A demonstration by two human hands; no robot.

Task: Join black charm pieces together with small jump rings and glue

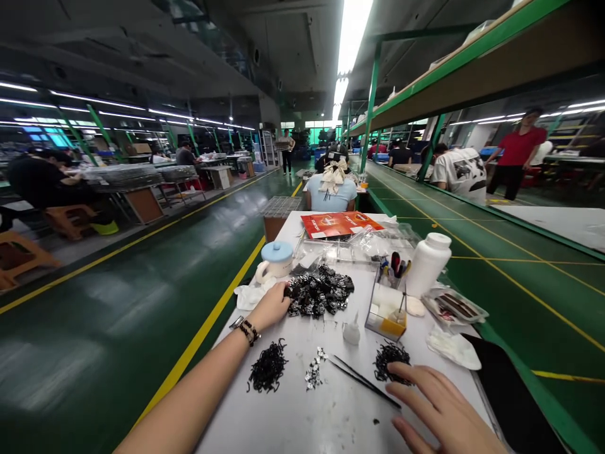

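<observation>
At the left edge of a heap of small glossy black pieces point(324, 291) is my left hand point(274, 306), its fingers bent together against the heap. What its fingertips hold, if anything, is hidden. My right hand point(437, 403) is held over the right side of the table with fingers spread and nothing in them. Just beyond its fingertips lies a pile of small curved black parts point(392, 360). Black tweezers point(362, 378) rest on the white tabletop, one end near small silvery pieces point(315, 369). A second pile of curved black parts point(268, 367) lies below my left wrist.
A lidded cup point(276, 255) stands at the left edge. Right of centre are a small squeeze bottle point(351, 331), a tool holder point(385, 312) and a white bottle point(429, 265). A red printed sheet point(340, 224) lies at the back, with a person point(331, 189) seated beyond.
</observation>
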